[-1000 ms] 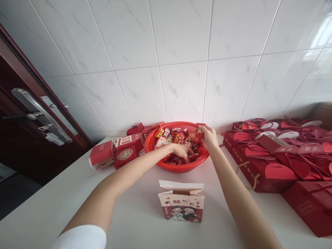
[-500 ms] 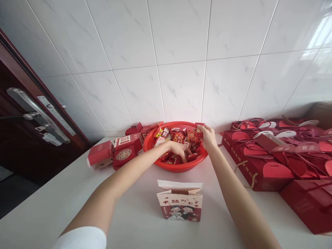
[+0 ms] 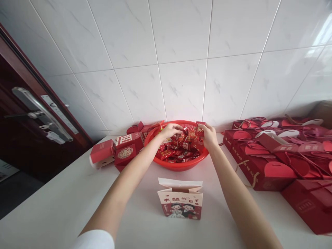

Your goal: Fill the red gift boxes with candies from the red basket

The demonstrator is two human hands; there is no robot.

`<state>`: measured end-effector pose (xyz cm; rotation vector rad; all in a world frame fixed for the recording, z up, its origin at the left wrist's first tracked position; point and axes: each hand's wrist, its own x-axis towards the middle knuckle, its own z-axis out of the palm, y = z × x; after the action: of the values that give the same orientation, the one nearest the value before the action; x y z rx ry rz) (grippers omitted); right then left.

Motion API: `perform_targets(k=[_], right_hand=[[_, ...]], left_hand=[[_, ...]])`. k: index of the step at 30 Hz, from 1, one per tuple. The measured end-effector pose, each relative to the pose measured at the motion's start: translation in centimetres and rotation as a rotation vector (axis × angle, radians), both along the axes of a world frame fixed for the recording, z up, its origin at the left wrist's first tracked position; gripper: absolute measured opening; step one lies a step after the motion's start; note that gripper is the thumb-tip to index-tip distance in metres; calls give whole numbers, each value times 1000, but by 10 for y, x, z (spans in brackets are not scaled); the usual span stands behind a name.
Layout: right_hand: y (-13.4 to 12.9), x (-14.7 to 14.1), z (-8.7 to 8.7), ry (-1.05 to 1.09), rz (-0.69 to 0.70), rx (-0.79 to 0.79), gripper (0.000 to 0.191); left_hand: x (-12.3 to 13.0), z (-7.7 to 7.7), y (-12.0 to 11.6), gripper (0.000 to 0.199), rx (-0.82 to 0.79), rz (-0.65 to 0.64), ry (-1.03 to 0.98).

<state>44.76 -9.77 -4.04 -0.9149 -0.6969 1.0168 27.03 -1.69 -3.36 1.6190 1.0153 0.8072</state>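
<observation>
A red plastic basket (image 3: 178,167) holds many red-wrapped candies (image 3: 178,154). Over its back left part, my left hand (image 3: 171,130) hovers with fingers loosely bent and apart, and nothing shows in them. My right hand (image 3: 209,135), at the basket's right rim, pinches a small red packet (image 3: 200,129) with printed gold and white marks. In front of the basket, a cream and red paper gift box (image 3: 181,204) with a cartoon couple on it stands upright, its top open.
Several red gift boxes (image 3: 126,155) sit left of the basket. A large group of red handled boxes (image 3: 269,173) fills the right of the white table (image 3: 140,214). Behind is a tiled wall (image 3: 181,83); a dark red door (image 3: 23,138) with a metal handle is at left.
My left hand has risen from the candies at the basket's front and moved to its back left. My right hand stays at the right rim with the packet. The view has shifted slightly.
</observation>
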Motion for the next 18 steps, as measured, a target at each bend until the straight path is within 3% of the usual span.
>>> perform_targets(k=[3, 6, 9, 13, 16, 18], right_hand=[[2, 1, -2, -14, 0, -2, 20], [3, 2, -4, -31, 8, 5, 22], [4, 2, -5, -41, 8, 10, 24], [2, 2, -4, -45, 6, 9, 24], [0, 1, -2, -28, 8, 1, 22], [0, 1, -1, -12, 10, -6, 21]], left_hand=[[1, -2, 0, 14, 41, 61, 78], [1, -4, -2, 14, 207, 60, 203], [1, -5, -5, 15, 379, -67, 406], [3, -8, -8, 31, 347, -320, 714], [3, -10, -7, 18, 351, -320, 818], [3, -10, -6, 14, 401, -254, 720]])
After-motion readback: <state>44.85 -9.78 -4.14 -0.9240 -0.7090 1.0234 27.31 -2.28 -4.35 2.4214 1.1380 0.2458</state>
